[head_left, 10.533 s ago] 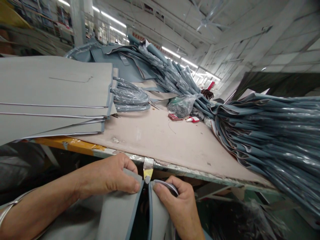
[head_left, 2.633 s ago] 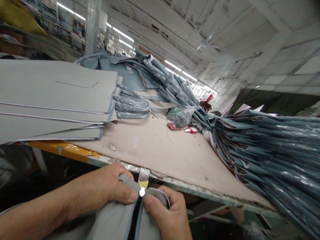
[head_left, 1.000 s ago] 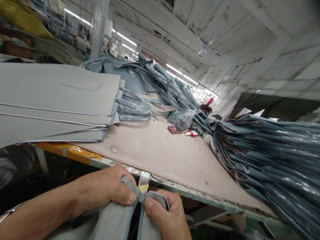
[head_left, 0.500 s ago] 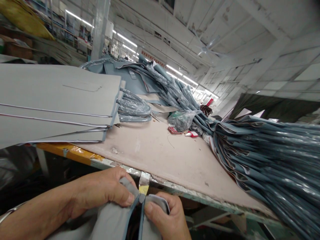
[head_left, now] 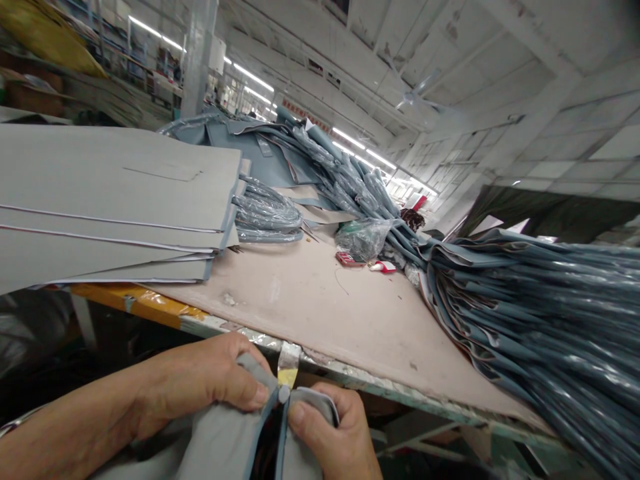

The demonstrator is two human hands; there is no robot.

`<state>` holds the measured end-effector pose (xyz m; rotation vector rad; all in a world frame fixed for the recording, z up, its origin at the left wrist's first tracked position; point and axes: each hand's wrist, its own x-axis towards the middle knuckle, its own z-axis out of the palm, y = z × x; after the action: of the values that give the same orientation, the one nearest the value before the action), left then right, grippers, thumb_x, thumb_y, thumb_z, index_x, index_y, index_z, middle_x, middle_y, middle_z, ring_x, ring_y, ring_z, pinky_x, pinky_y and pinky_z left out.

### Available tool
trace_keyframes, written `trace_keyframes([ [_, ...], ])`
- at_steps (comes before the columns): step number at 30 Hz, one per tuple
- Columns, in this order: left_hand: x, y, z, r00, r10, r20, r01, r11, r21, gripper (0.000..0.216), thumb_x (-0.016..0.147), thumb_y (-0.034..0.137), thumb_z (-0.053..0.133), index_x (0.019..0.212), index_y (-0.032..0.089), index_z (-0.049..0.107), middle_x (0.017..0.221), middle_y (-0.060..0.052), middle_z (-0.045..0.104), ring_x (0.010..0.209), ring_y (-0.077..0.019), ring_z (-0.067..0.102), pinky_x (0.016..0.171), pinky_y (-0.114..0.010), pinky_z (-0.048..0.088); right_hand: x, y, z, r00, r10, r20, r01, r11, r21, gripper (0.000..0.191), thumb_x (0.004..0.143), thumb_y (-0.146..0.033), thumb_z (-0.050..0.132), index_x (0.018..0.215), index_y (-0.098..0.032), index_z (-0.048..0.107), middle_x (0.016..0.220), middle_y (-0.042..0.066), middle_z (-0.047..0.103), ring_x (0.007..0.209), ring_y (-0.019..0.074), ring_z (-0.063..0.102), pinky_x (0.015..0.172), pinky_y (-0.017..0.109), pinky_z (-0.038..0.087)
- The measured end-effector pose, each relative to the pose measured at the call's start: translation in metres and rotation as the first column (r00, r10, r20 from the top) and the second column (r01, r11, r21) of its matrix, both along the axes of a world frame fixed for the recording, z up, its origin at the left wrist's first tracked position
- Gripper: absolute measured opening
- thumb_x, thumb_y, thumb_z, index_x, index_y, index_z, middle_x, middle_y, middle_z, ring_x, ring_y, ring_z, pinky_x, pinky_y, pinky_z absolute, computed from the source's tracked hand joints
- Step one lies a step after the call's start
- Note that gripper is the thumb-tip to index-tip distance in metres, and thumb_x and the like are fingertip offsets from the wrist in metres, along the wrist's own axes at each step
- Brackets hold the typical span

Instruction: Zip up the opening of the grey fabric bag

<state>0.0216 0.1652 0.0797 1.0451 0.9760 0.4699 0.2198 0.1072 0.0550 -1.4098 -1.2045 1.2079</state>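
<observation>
Below the table's front edge, my left hand (head_left: 220, 373) pinches the left side of a grey fabric piece (head_left: 220, 433) with blue-grey edging. My right hand (head_left: 333, 427) grips the right side, thumb on top and fingers behind. Between the two edges runs a dark gap, which closes at the top near a small round pale knob (head_left: 284, 395). Just above this knob, a metal tab (head_left: 288, 365) with a yellow lower part sticks out from the table edge. The lower part of the fabric runs out of view.
Grey panels (head_left: 115, 173) lie stacked at the left of the table (head_left: 300, 300). Plastic-wrapped blue-grey bundles (head_left: 270, 213) lie beside them, and a large pile of blue-grey pieces (head_left: 540, 320) covers the right. A red calculator-like object (head_left: 350, 259) and a red-and-white item (head_left: 383, 267) lie mid-table.
Both hands keep their hold on the fabric in nearly the same place. The view has shifted very slightly.
</observation>
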Motion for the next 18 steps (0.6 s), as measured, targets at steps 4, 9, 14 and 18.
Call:
trace_keyframes([
  [4, 0.0013, 0.0009, -0.0019, 1.000, -0.014, 0.026, 0.014, 1.000, -0.009, 0.026, 0.052, 0.033, 0.076, 0.066, 0.013, 0.066, 0.058, 0.002, 0.055, 0.056, -0.0098, 0.040, 0.057, -0.022, 0.028, -0.0014, 0.0008, 0.0059, 0.999, 0.031, -0.034, -0.031, 1.000, 0.001, 0.044, 0.063, -0.048, 0.076, 0.053, -0.016, 0.049, 0.051, -0.005, 0.032, 0.054, 0.0074, 0.023, 0.051, 0.023, 0.019],
  [9, 0.0010, 0.0027, -0.0059, 0.999, -0.040, 0.012, 0.039, 0.999, 0.037, 0.030, 0.053, 0.038, 0.077, 0.067, 0.015, 0.063, 0.051, 0.007, 0.044, 0.053, -0.0079, 0.028, 0.054, -0.022, 0.024, 0.0010, 0.0000, 0.0053, 1.000, 0.018, 0.006, -0.018, 1.000, -0.015, 0.040, 0.063, -0.045, 0.076, 0.054, -0.016, 0.050, 0.052, -0.005, 0.032, 0.054, 0.0077, 0.024, 0.051, 0.023, 0.019],
  [14, -0.0010, 0.0028, -0.0067, 0.999, -0.031, -0.027, 0.033, 0.997, 0.069, 0.032, 0.054, 0.040, 0.078, 0.070, 0.015, 0.064, 0.053, 0.008, 0.045, 0.055, -0.0083, 0.028, 0.055, -0.022, 0.023, 0.0016, -0.0010, 0.0042, 1.000, 0.014, 0.016, -0.014, 1.000, -0.008, 0.040, 0.063, -0.046, 0.075, 0.054, -0.015, 0.051, 0.052, -0.005, 0.032, 0.054, 0.0079, 0.024, 0.052, 0.023, 0.020],
  [18, -0.0006, 0.0037, -0.0075, 0.997, -0.072, -0.023, 0.073, 0.994, 0.077, 0.033, 0.054, 0.042, 0.077, 0.067, 0.016, 0.063, 0.052, 0.008, 0.043, 0.054, -0.0085, 0.027, 0.054, -0.023, 0.021, -0.0011, -0.0015, 0.0103, 1.000, 0.006, 0.020, -0.005, 1.000, -0.023, 0.035, 0.063, -0.042, 0.072, 0.053, -0.016, 0.051, 0.051, -0.005, 0.032, 0.054, 0.0080, 0.025, 0.052, 0.024, 0.019],
])
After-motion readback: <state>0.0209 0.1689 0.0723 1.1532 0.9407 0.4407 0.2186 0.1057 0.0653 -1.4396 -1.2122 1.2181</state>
